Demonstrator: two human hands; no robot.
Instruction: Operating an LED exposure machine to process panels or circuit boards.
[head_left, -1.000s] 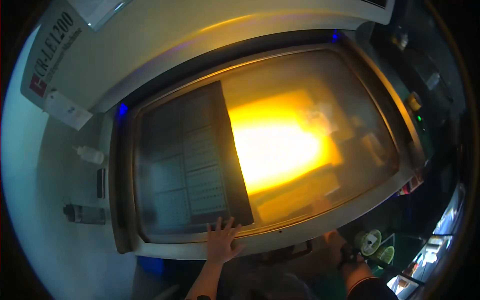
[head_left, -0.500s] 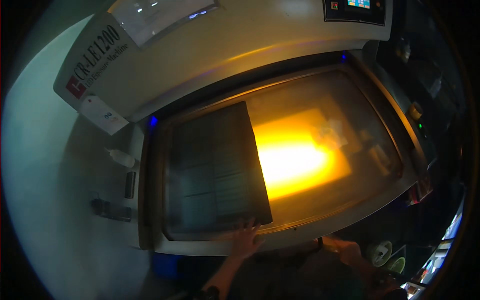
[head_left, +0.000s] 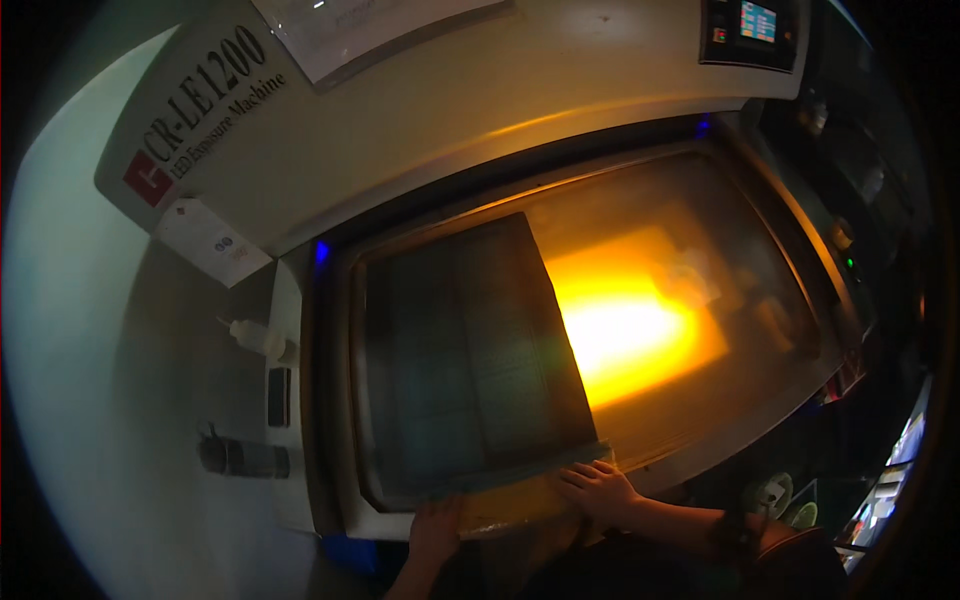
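A large dark sheet (head_left: 470, 330) covers the left half of the framed bed (head_left: 790, 370) of a light-coloured exposure machine. Its near right corner lies beside my right hand (head_left: 598, 490), whose fingers are stretched out over the bed's front edge. My left hand (head_left: 434, 532) is at the same edge, near the sheet's near left part; its fingers are dim and blurred. Between the hands a shiny, yellowish translucent strip (head_left: 505, 512) runs along the front edge. I cannot tell whether either hand grips it. A bright yellow glow (head_left: 635, 340) lights the bed right of the sheet.
The machine's hood (head_left: 480, 110) spans the back, with a control screen (head_left: 758, 22) at its right. Along the left side are a white squeeze bottle (head_left: 250, 336), a small dark oblong object (head_left: 280, 397) and a clear bottle (head_left: 245, 457). Round containers (head_left: 770, 495) stand low at right.
My right hand has come up from below the machine to the front edge. My left hand has moved left, away from the sheet's corner. The view has shifted slightly.
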